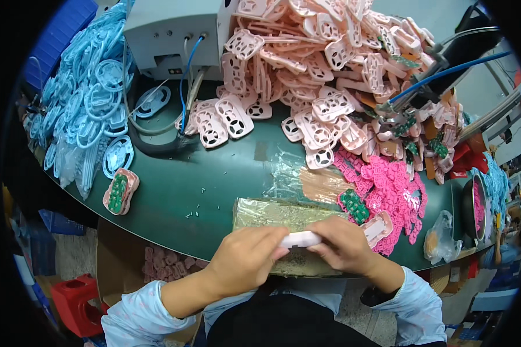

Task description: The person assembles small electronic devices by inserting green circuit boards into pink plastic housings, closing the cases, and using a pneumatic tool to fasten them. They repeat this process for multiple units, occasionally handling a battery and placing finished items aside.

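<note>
Both hands meet over a tape-wrapped brownish work block (272,213) at the near edge of the green table (173,185). My left hand (246,257) and my right hand (341,243) together pinch a pale pink plastic shell (300,239) held flat between the fingers. Just right of my right hand lies another pale pink shell (378,226), and a small green circuit board (354,205) sits above it. Bright pink rubber button pads (391,191) are heaped beside them.
A big pile of pale pink shells (324,63) fills the back of the table, light blue shells (87,98) the left. A grey machine (168,34) with cables stands behind. One assembled shell with a green board (120,191) lies left. Tiny screws (198,205) are scattered on the table.
</note>
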Demonstrator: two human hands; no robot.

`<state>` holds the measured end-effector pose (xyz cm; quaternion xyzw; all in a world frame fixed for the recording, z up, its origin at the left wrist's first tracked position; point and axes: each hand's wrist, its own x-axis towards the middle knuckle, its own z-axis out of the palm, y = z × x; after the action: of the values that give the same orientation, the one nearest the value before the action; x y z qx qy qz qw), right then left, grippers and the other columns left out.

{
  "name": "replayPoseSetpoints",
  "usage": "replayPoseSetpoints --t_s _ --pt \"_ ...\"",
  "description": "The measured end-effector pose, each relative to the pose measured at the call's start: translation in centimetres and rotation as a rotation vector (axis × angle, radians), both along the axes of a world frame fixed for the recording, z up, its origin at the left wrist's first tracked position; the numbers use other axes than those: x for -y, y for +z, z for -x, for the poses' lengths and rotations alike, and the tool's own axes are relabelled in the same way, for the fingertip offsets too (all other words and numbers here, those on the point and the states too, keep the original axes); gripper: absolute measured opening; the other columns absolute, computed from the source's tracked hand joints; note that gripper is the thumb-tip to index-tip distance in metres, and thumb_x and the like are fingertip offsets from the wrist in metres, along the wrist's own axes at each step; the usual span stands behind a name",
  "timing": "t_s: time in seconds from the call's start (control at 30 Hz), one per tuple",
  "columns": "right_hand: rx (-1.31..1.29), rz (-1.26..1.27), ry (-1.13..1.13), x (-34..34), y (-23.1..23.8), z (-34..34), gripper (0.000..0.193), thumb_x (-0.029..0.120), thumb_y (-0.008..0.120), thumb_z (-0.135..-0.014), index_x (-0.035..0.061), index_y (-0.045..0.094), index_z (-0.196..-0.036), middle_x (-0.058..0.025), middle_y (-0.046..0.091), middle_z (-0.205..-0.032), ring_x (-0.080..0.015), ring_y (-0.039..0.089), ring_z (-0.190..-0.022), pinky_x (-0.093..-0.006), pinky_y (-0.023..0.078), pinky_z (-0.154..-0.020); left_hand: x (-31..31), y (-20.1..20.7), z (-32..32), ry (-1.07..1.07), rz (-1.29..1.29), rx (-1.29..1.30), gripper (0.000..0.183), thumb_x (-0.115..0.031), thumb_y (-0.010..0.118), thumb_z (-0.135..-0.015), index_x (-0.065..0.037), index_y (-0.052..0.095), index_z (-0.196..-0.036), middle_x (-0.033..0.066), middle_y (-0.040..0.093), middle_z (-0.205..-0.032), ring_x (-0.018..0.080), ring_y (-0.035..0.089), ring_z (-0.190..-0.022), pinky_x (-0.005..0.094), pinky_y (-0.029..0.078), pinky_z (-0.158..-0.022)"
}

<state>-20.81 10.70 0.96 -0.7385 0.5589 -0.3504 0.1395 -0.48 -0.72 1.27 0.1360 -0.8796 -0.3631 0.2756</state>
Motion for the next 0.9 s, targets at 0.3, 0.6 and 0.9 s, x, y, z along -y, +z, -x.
replayPoseSetpoints --t_s 0.3,0.6,0.9 --pt "0.011 0.608 -0.801 3.0 10.4 8.2 0.032 0.007 0.065 -0.086 -0.0041 0.053 -0.113 -0.0123 0.06 -0.1 -0.0163 0.058 -0.088 -0.0276 0.046 -0.083 1.2 0.1 1.4 0.0 0.051 0.135 0.043 -0.018 0.073 -0.074 -0.004 0.06 -0.113 0.0137 0.053 -0.11 0.0333 0.049 -0.101 0.041 0.041 -0.086" --pt "0.689 0.199 -0.075 4.5 18.2 12.3 0.051 0.027 0.05 -0.094 -0.0018 0.035 -0.134 -0.0109 0.056 -0.093 -0.0195 0.058 -0.078 -0.0329 0.046 -0.077 -0.9 -1.5 1.3 0.011 -0.054 0.071 0.052 -0.01 0.076 -0.067 -0.003 0.057 -0.115 0.0133 0.054 -0.109 0.0334 0.05 -0.101 0.0422 0.041 -0.088" --pt "0.711 0.132 0.11 -0.6 16.4 -0.6 0.036 0.015 0.051 -0.092 -0.0031 0.034 -0.118 -0.0022 0.049 -0.07 -0.0082 0.05 -0.052 -0.0202 0.046 -0.052 -0.9 -1.6 1.7 0.003 -0.153 0.052 0.049 -0.007 0.075 -0.066 -0.001 0.059 -0.111 0.0124 0.054 -0.105 0.0324 0.049 -0.1 0.0412 0.041 -0.088"
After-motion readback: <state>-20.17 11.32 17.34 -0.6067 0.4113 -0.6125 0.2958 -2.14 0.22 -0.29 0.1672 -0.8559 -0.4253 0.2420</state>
